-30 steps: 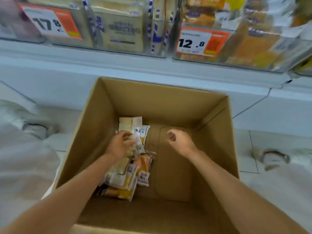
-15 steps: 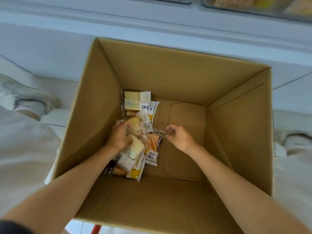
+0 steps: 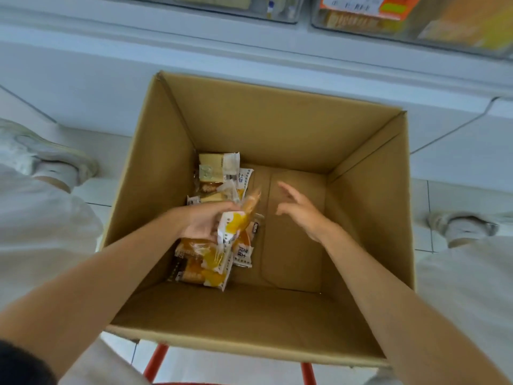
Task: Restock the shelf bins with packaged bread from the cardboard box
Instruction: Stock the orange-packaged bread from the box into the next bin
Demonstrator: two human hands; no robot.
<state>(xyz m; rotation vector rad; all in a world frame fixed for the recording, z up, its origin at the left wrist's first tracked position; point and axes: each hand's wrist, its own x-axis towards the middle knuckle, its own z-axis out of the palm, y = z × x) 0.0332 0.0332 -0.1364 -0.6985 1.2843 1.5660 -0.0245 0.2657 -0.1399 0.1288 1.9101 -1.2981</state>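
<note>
An open cardboard box (image 3: pixel 369 207) fills the middle of the view. Several packaged bread items (image 3: pixel 213 173) lie along the left side of its floor. My left hand (image 3: pixel 202 222) is down inside the box and grips one or two orange-and-white bread packets (image 3: pixel 236 222), lifted a little above the pile. My right hand (image 3: pixel 302 211) hovers over the bare box floor to the right of the packets, fingers spread and holding nothing. At the top edge, clear shelf bins (image 3: pixel 374 20) hold more packaged bread behind an orange price tag.
The box stands in front of a white shelf base (image 3: pixel 83 79) on a tiled floor. My shoes show at the left (image 3: pixel 47 157) and right (image 3: pixel 460 226) of the box. Red metal legs (image 3: pixel 155 362) appear under the box's near edge.
My left hand has raised packets off the pile. My right hand has opened from a loose curl and drawn back to the right. The camera has tilted up slightly, showing the bins again.
</note>
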